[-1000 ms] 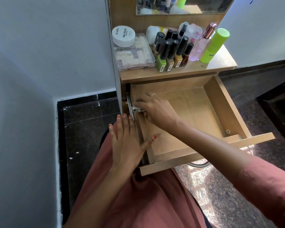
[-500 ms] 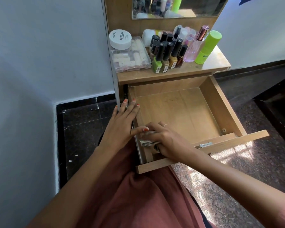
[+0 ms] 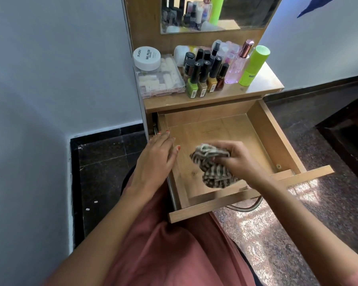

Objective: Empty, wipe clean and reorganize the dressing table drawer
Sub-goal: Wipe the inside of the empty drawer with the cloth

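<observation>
The drawer (image 3: 275,137) of the dressing table is pulled fully out toward the seated person. Its wooden floor is bare apart from the cloth.

Left hand (image 3: 155,159): the fingers are straight and lie together, resting flat along the top edge of the drawer's left wall. The thumb points into the drawer. This hand grips nothing.

Right hand (image 3: 237,159): the fingers are curled round a bunched cloth (image 3: 210,169), striped dark and light, with the thumb closing on it from the near side. The hand holds the cloth over the near middle of the drawer floor. The lower folds hang down close to the inside of the front panel. Whether the cloth touches the wood cannot be told from here.

The table top (image 3: 262,84), directly beyond the drawer, carries these items:
- a clear box (image 3: 161,82) of pale false nails at the left;
- a white jar (image 3: 146,58) standing on the far end of that box;
- a cluster of black-capped nail polish bottles (image 3: 204,78) in the middle;
- a pink perfume bottle (image 3: 236,70) to their right;
- a green bottle (image 3: 254,66) at the far right, just beside the pink one.

A mirror (image 3: 215,15) is set in the panel above and reflects the bottles.
</observation>
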